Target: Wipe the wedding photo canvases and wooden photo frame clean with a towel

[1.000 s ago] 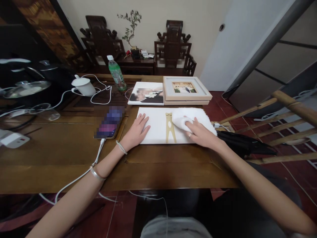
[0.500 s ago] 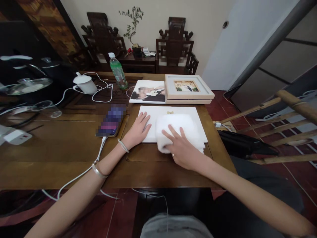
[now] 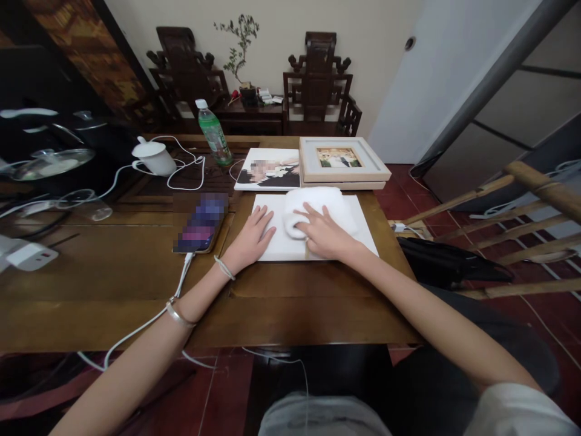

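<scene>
My left hand [image 3: 249, 241] lies flat with fingers stretched on the left edge of a white rectangular panel [image 3: 365, 233]. A folded, thick white cloth [image 3: 333, 203] rests on the far middle part of that panel. On top of the cloth my right hand [image 3: 321, 231] presses down, fingers spread over it and the thumb side at its rolled left edge, holding it. The panel lies on the brown wooden table [image 3: 290, 315], near its right end. The part of the panel beneath the cloth is hidden.
Behind the panel lie a photo print [image 3: 270, 171] and stacked wooden picture frames [image 3: 345, 175]. Left of it are a phone [image 3: 202, 224] on a white cable, a green-labelled bottle [image 3: 215, 136], a lidded white cup [image 3: 154, 157], a clear plastic cup [image 3: 91, 206] and a pan [image 3: 54, 163].
My right hand has slid the white cloth away from me, from the panel's near edge to its far edge. My left hand has stayed on the panel.
</scene>
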### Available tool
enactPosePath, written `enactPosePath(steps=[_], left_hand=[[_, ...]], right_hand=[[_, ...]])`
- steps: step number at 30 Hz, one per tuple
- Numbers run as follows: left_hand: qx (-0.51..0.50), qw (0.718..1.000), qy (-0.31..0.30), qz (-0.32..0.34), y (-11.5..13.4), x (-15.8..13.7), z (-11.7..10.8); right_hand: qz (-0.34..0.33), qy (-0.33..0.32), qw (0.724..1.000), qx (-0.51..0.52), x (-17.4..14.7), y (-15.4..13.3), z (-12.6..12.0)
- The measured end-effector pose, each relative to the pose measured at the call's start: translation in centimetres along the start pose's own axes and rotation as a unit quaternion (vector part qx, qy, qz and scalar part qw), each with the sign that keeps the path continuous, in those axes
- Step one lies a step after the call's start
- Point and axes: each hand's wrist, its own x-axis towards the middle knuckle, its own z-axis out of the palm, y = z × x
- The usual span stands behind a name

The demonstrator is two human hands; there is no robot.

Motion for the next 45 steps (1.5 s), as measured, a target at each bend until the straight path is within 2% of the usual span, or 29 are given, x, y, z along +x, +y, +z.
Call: enactPosePath(steps=[3, 5, 9, 12, 15, 17, 20, 24, 27, 30, 33, 37, 41, 45], left_hand=[[-0.004, 1.000, -0.003, -0.002, 0.0, 0.0, 0.0], [-0.005, 1.000, -0.005, -0.004, 0.2, 0.0, 0.0], [-0.012, 1.000, 0.005, -0.011, 0.4, -0.2, 0.1], [-0.015, 1.000, 0.012, -0.012, 0.3, -0.2, 0.3], [-0.013, 1.000, 0.010, -0.014, 0.2, -0.1, 0.3], [-0.013, 1.000, 0.003, -0.015, 0.2, -0.1, 0.2], [-0.012, 1.000, -0.003, -0.012, 0.2, 0.0, 0.0], [-0.015, 1.000, 0.000, -0.007, 0.0, 0.0, -0.2], [-0.023, 1.000, 0.005, 0.002, -0.3, 0.0, -0.1], [-0.025, 1.000, 0.004, 0.006, -0.5, 0.0, 0.0], [-0.031, 1.000, 0.002, 0.007, -0.6, 0.0, 0.1], [-0.034, 0.999, 0.002, 0.008, -0.6, 0.0, 0.1], [-0.021, 1.000, 0.003, 0.014, -0.6, 0.0, 0.0], [-0.009, 1.000, 0.009, 0.013, -0.3, 0.1, -0.2]], right_hand=[[0.010, 0.021, 0.999, -0.038, 1.6, 0.4, 0.3], [0.007, 0.022, 0.998, -0.065, 1.2, -0.1, 0.7], [-0.033, 0.018, 0.995, -0.088, -2.5, -2.8, 1.1], [-0.074, -0.005, 0.995, -0.067, -5.9, -5.1, 0.6], [-0.093, -0.029, 0.994, -0.041, -7.5, -6.3, -0.3], [-0.088, -0.043, 0.995, -0.031, -7.1, -6.1, -0.8], [-0.061, -0.044, 0.997, -0.033, -4.3, -4.5, -1.1], [-0.013, -0.008, 0.998, -0.064, 0.8, -1.8, -0.5], [0.015, 0.036, 0.994, -0.102, 3.0, -1.5, 0.5], [-0.002, 0.064, 0.989, -0.132, 2.1, -3.3, 1.6], [-0.065, 0.067, 0.987, -0.134, -1.4, -6.1, 1.9], [-0.122, 0.026, 0.988, -0.091, -5.7, -8.8, 0.9], [-0.113, -0.033, 0.993, -0.034, -5.8, -7.8, -0.7], [-0.045, -0.039, 0.998, -0.025, -1.9, -4.6, -1.1]])
